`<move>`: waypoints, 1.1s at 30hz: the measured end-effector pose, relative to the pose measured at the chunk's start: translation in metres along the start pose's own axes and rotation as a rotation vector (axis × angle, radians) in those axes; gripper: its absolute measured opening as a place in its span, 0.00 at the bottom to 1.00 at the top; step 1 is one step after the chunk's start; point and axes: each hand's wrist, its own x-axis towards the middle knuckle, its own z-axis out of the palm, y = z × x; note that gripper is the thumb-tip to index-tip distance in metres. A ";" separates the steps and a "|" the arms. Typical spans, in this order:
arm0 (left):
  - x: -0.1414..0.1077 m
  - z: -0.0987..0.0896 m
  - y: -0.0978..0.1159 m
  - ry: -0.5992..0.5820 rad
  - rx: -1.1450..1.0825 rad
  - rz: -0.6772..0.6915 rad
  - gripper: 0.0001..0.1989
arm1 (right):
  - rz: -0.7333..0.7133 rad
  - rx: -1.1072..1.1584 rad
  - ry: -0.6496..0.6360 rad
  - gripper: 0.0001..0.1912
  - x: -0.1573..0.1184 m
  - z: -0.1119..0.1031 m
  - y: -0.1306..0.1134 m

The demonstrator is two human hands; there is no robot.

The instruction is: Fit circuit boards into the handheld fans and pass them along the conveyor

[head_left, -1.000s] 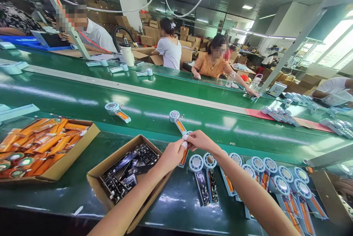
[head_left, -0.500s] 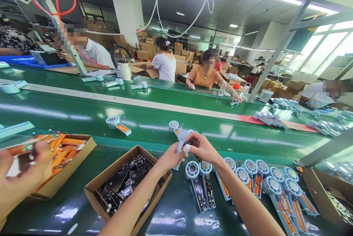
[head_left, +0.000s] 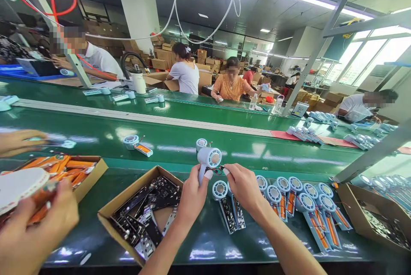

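Head view: a green belt (head_left: 173, 148) runs across, with a dark bench (head_left: 244, 245) along its near side. On the bench, left of the person's forearms, stands a carton (head_left: 128, 193) of black boards (head_left: 135, 219); farther left is a box (head_left: 91, 183) of orange packs (head_left: 80, 164), where another person's hand (head_left: 41, 219) reaches in from the edge. Right of the forearms lies a cluster of fans (head_left: 305, 201) with orange packs in their handles, and nearer, partly behind the right hand (head_left: 242, 183), two fans with boards (head_left: 220, 190) lie side by side. Midway between carton and cluster, the left hand (head_left: 194, 185) is wrapped around the handle of the held fan (head_left: 208, 157), clear of the bench. Its long axis rises from that grip, the round head uppermost and turned toward the right; the handle's inside is mostly hidden. The head sits just above and right of the left fist, so the left hand is the nearer one. The right thumb and finger meet, seemingly pinching the thin wires (head_left: 215, 170), which span the short gap under the head; whether they grip a plug is too small to tell.
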 end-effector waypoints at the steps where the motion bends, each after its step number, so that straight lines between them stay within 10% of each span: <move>1: -0.002 -0.001 0.001 -0.012 -0.019 0.007 0.23 | -0.014 -0.087 -0.056 0.13 -0.001 -0.004 -0.002; 8: -0.014 -0.006 0.010 -0.074 -0.189 -0.006 0.19 | -0.208 -0.381 -0.367 0.08 -0.011 -0.042 -0.024; 13: -0.023 -0.007 0.019 -0.154 -0.353 -0.051 0.12 | -0.316 0.045 -0.516 0.08 -0.016 -0.043 -0.026; 21: -0.035 -0.002 0.004 -0.259 -0.646 -0.138 0.15 | 0.268 1.330 -0.453 0.33 -0.040 0.007 -0.034; 33: -0.054 0.003 -0.005 -0.265 -0.409 -0.064 0.21 | 0.590 1.528 -0.320 0.33 -0.053 0.015 -0.040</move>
